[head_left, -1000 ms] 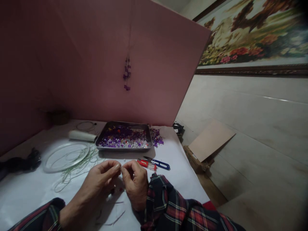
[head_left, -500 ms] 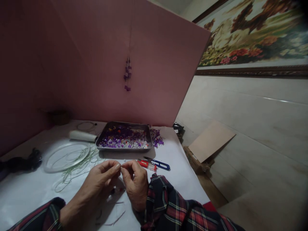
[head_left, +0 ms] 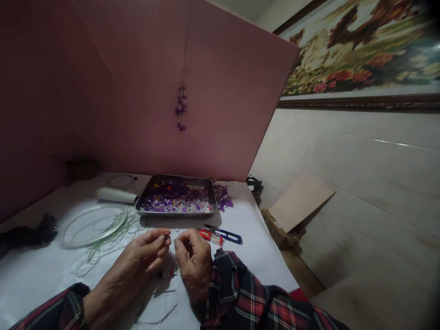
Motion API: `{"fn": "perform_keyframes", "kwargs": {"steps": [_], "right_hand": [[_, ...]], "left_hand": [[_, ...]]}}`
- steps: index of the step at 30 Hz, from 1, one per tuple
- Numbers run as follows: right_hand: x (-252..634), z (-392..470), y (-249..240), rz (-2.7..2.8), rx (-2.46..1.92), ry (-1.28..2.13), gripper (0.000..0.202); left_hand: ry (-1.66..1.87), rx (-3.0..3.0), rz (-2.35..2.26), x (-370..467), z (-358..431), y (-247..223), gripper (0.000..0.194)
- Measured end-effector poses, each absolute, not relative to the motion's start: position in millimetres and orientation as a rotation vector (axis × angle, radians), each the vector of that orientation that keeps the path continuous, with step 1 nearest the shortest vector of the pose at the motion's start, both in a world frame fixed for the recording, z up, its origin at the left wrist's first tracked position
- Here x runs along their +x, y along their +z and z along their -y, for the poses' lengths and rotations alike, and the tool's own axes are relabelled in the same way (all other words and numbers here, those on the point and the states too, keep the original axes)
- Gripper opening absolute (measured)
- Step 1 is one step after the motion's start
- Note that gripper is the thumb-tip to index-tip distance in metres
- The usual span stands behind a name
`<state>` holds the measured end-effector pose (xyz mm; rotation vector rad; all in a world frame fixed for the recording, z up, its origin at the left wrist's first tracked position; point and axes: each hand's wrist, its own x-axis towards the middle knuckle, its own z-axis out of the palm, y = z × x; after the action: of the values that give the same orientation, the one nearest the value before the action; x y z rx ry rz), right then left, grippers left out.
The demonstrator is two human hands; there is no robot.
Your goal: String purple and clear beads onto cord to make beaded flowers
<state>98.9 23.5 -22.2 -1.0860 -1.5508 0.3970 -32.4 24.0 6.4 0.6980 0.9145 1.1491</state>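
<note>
Between the thumb and fingertips of my left hand [head_left: 144, 254] is a small dark purple bead [head_left: 167, 237]. My right hand [head_left: 193, 261], a short gap to its right, has thumb and forefinger pressed together; whatever is pinched there is too fine to make out. Below the hands a red bead [head_left: 172, 273] and a dark bead [head_left: 159, 274] appear, perhaps on a thread. Beyond my fingers sits a metal tray [head_left: 175, 215] heaped with purple, clear and some red beads. Thin dark strands [head_left: 168, 314] lie on the white tabletop nearer to me.
Right of the tray's front are a red lighter [head_left: 210, 236] and blue thread snips [head_left: 232, 236]. More purple beads [head_left: 223, 197] lie beside the tray. Leftward are green thread [head_left: 106, 238], a clear ring-shaped coil [head_left: 65, 236] and a white roll [head_left: 117, 195]. A beaded strand [head_left: 181, 107] hangs on the pink panel.
My hands, fingertips together before, have moved slightly apart. The purple bead now shows in my left fingertips, and the left fingers have spread a little.
</note>
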Motion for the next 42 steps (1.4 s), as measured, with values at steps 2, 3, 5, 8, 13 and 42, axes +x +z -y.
{"fn": "perform_keyframes", "kwargs": {"steps": [2, 3, 5, 8, 13, 42], "right_hand": [[98.9, -22.7, -21.1, 1.553, -1.079, 0.403, 0.018], [98.9, -22.4, -20.8, 1.557, -1.073, 0.411, 0.019], [98.9, -22.0, -20.7, 1.565, -1.055, 0.424, 0.019], [98.8, -22.0, -21.5, 1.576, -1.042, 0.434, 0.018], [98.6, -21.3, -20.8, 1.584, -1.04, 0.448, 0.018], [99.7, -20.0, -18.0, 1.606, -1.032, 0.435, 0.017]], "left_hand": [[1.141, 0.694, -0.881, -33.0, -25.1, 3.0, 0.02], [1.131, 0.695, -0.866, -33.2, -25.2, 1.7, 0.015], [1.104, 0.699, -0.848, -33.1, -24.7, 0.6, 0.006], [1.096, 0.678, -0.862, -32.6, -23.5, 1.7, 0.005], [1.105, 0.635, -0.878, -31.5, -23.1, 3.0, 0.009], [1.126, 0.629, -0.895, -32.0, -23.4, 4.4, 0.009]]}}
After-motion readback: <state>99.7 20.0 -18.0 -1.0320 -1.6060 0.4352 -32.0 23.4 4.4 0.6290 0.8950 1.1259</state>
